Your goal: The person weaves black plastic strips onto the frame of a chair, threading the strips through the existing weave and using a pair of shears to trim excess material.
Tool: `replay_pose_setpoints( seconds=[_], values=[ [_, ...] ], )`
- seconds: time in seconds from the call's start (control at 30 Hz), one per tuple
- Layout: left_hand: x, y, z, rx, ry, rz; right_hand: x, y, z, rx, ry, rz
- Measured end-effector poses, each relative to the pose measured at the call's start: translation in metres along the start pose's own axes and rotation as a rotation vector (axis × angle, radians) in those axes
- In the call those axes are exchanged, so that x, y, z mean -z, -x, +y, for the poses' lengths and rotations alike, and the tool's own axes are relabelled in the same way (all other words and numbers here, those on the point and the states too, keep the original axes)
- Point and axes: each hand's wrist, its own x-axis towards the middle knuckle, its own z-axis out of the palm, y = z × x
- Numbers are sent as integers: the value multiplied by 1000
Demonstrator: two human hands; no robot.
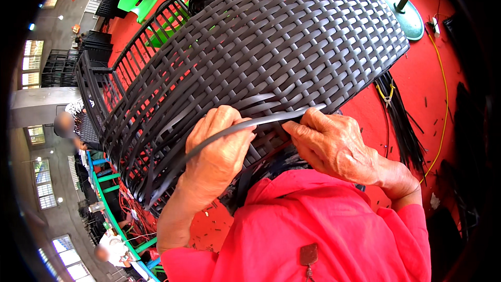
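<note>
Currently, left hand [214,141] curled, grey strip [235,128] crossing over it; right hand [334,143] bent against strip; whether fingers of either grasp it, cannot tell. Strip lies over near edge of woven panel [292,36]. Beyond right hand: strip bundle [401,125] on red floor [417,75]. Farthest: green chair [138,0].

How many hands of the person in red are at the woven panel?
2: the left hand, crossed by a dark strip, and the right hand, to its right, by the same strip.

1 head-worn fisheye view looks down at the woven panel [313,28] from close above.
</note>
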Motion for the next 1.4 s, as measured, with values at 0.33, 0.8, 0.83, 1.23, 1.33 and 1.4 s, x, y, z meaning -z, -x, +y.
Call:
replay_pose_setpoints(
  seconds=[0.33, 0.8, 0.83, 1.23, 1.33, 1.4],
  values=[
    [1, 1, -4, 3, 37, -9, 6, -11, -1, -71, 1, -29],
    [-10, 8, 3, 74, 4, 76, 20, -15, 8, 1, -224, -128],
    [-13, 8, 1, 46, -38, 105, 19, -15, 9, 24, -182, -135],
    [-15, 20, 8, -199, -408, 214, 3, -1, 15, 262, 206, 46],
    [-17, 25, 4, -256, -405, 268, 0, -6, 18, 272, 242, 118],
    [-20, 29, 4, -271, -419, 275, 0, -16, 21, 259, 265, 192]
  ],
)
